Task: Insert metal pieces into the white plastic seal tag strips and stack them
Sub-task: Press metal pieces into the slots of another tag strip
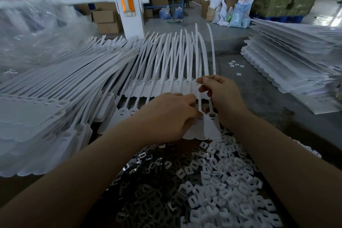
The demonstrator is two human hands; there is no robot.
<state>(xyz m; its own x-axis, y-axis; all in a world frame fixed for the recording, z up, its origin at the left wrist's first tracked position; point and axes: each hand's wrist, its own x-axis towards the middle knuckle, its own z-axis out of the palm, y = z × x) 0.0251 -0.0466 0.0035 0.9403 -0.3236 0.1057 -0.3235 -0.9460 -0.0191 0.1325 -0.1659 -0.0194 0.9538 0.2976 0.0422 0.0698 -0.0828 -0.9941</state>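
2 hands at centre: left hand (171, 114) pinches seal tag strip (209, 127); right hand (220, 96) pinches its tail. Near: 1 pile metal pieces (148, 190), 1 pile white caps (225, 181). Strip stacks (55, 98) left, uncountable.

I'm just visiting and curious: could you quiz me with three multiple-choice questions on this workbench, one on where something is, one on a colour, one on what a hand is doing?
1. Where do the loose small pieces lie?
A. Nearest the person, below the hands
B. On the far floor
C. On the right stack

2. What colour are the tag strips?
A. Blue
B. White
C. Orange

3. What is the right hand doing?
A. Lying flat and open
B. Pinching strip tails
C. Pointing away

Answers: 1 A, the heap fills the foreground. 2 B, all strips are white. 3 B, its fingers curl round the thin tails.
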